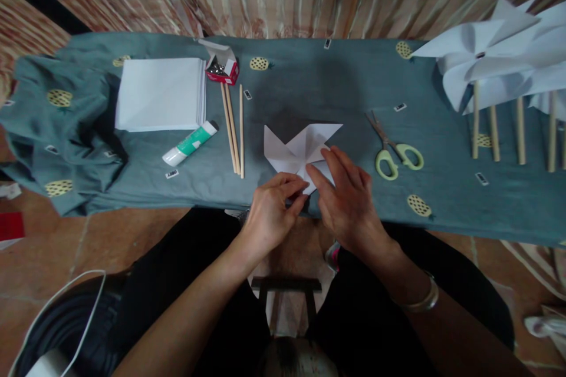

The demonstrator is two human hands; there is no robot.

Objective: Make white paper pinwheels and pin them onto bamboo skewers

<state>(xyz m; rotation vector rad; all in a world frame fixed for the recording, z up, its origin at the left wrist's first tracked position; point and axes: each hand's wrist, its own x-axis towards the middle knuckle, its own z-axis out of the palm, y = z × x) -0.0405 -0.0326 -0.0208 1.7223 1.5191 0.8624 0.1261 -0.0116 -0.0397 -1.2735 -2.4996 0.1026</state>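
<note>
A white paper pinwheel [302, 148] with several folded blades lies near the front edge of the cloth-covered table. My left hand [277, 206] pinches its near edge between thumb and fingers. My right hand [347, 197] rests on the pinwheel's right side, index and middle fingers stretched out and pressing the paper; its thumb is hidden. To the right lie scissors [393, 150] with light green handles. Left of the pinwheel are thin wooden sticks [230, 129], and beyond them a glue stick [190, 143] with a green label.
A stack of white paper [161, 94] sits at the left, beside an open red and white box [223, 70] of small metal pieces. Several pinwheels on sticks [481, 56] are piled at the far right. The blue-green tablecloth [300, 70] is bunched up at the left end.
</note>
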